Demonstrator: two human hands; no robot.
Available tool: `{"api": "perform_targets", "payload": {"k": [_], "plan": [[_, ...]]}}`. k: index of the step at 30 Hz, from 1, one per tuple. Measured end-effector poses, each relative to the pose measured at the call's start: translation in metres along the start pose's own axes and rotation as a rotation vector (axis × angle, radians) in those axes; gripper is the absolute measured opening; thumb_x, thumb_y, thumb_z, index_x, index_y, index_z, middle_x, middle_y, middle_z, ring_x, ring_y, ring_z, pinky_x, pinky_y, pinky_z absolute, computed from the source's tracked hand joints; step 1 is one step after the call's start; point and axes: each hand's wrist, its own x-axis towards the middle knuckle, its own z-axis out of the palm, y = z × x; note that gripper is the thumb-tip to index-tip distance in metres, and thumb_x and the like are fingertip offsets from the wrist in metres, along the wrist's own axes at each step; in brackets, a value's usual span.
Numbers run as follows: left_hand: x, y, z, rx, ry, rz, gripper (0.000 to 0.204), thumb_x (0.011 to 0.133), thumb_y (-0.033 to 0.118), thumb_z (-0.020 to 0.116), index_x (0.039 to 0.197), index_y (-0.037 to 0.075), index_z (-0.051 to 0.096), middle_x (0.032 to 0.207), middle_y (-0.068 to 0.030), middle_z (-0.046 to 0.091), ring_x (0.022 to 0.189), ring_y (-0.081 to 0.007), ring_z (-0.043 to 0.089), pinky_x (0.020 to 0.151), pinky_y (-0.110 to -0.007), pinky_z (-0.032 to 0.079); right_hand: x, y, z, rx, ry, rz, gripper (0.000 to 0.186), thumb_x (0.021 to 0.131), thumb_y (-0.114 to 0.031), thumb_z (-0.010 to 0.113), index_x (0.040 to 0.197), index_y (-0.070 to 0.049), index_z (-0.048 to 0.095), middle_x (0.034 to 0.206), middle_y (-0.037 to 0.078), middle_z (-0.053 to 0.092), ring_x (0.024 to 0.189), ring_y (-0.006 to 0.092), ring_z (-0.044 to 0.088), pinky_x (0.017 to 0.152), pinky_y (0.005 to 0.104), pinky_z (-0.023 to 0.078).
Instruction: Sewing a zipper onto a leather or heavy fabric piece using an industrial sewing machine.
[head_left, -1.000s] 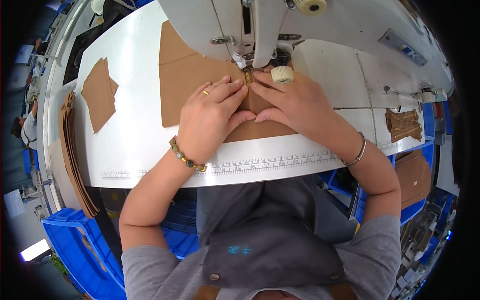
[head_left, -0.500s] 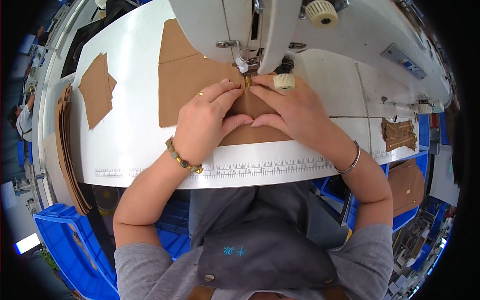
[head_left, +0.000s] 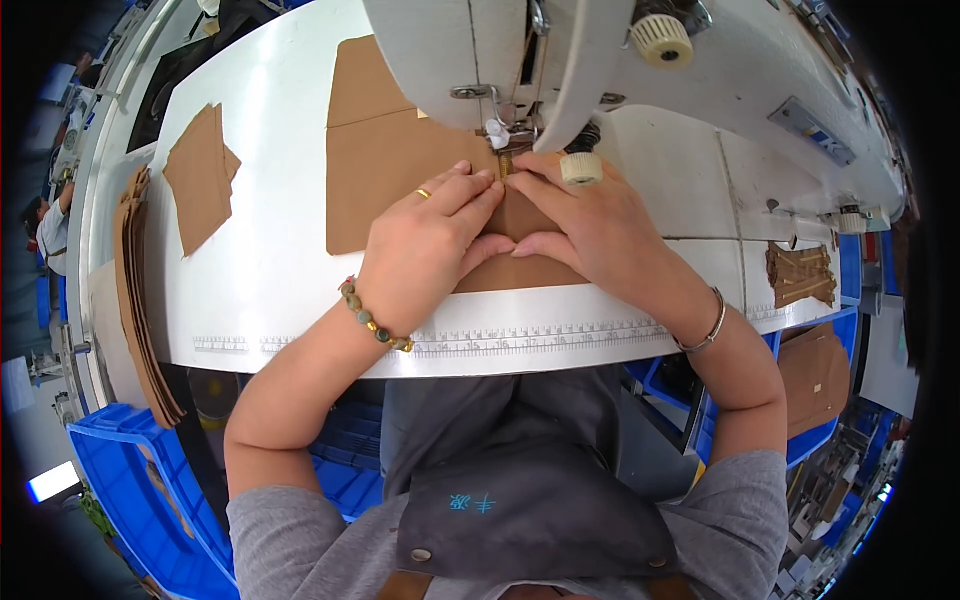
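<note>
A brown panel point(head_left: 370, 190), of leather or a similar sheet, lies on the white table below the sewing machine's presser foot point(head_left: 515, 140). A narrow gold-toned strip, apparently a zipper point(head_left: 505, 165), runs under the foot. My left hand point(head_left: 430, 225) rests flat on the panel, fingertips at the strip's left edge. On the strip's other side, my right hand point(head_left: 600, 215) presses down with fingers stretched out, partly behind a cream knob point(head_left: 581, 169). Both thumbs nearly meet on the panel nearer to me. The needle's tip is hidden.
Cut brown pieces point(head_left: 203, 185) lie at the table's left, beside a stack of brown panels point(head_left: 140, 290) along its edge. Zipper pieces point(head_left: 800, 275) sit at right. A printed ruler point(head_left: 500, 343) lines the front edge. Blue crates point(head_left: 150, 480) stand below.
The whole view has shifted slightly, so machine and table appear farther right. My left fingertips have come a little closer to the strip; both hands stay on the panel.
</note>
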Motion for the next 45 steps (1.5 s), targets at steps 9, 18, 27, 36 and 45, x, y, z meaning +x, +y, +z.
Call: {"api": "perform_targets", "payload": {"k": [9, 18, 27, 36, 45], "plan": [[0.008, -0.007, 0.001, 0.049, -0.007, -0.006, 0.048, 0.086, 0.034, 0.079, 0.125, 0.006, 0.074, 0.128, -0.0067, 0.072, 0.127, -0.0262, 0.066, 0.096, -0.037, 0.057, -0.002, 0.004, 0.008, -0.113, -0.019, 0.005, 0.062, 0.077, -0.039, 0.083, 0.126, -0.005, 0.066, 0.123, 0.011, 0.067, 0.118, 0.0303, 0.062, 0.112, 0.0457, 0.045], [0.011, -0.01, 0.003, 0.095, 0.018, 0.01, 0.048, 0.086, 0.035, 0.079, 0.124, 0.006, 0.075, 0.129, -0.006, 0.072, 0.124, -0.0248, 0.067, 0.097, -0.036, 0.057, -0.002, 0.004, 0.001, -0.095, 0.021, -0.006, 0.055, 0.087, -0.037, 0.079, 0.127, -0.003, 0.065, 0.126, 0.01, 0.067, 0.12, 0.0307, 0.061, 0.111, 0.0446, 0.045], [0.004, -0.004, 0.007, 0.191, 0.055, 0.057, 0.05, 0.087, 0.04, 0.077, 0.125, 0.008, 0.074, 0.129, -0.0058, 0.071, 0.127, -0.0257, 0.065, 0.104, -0.043, 0.053, 0.001, 0.025, -0.009, 1.364, 0.255, 0.458, 0.031, 0.092, -0.025, 0.079, 0.112, -0.002, 0.075, 0.104, 0.01, 0.074, 0.104, 0.0083, 0.063, 0.095, 0.0308, 0.048], [0.005, -0.001, 0.004, 0.142, 0.048, 0.045, 0.056, 0.081, 0.045, 0.079, 0.124, 0.008, 0.075, 0.128, -0.0066, 0.071, 0.125, -0.0263, 0.066, 0.103, -0.041, 0.053, -0.006, 0.009, 0.008, -0.044, 0.055, 0.029, 0.044, 0.087, -0.035, 0.077, 0.122, -0.008, 0.074, 0.126, 0.011, 0.071, 0.124, 0.0327, 0.062, 0.114, 0.05, 0.043], [0.013, -0.008, 0.007, 0.165, 0.073, 0.052, 0.054, 0.082, 0.044, 0.079, 0.122, 0.007, 0.076, 0.126, -0.0065, 0.073, 0.124, -0.0261, 0.067, 0.1, -0.039, 0.053, -0.003, 0.014, 0.011, -0.063, 0.065, 0.051, 0.044, 0.09, -0.034, 0.076, 0.124, -0.007, 0.072, 0.128, 0.013, 0.07, 0.127, 0.0316, 0.061, 0.115, 0.0501, 0.043]]}}
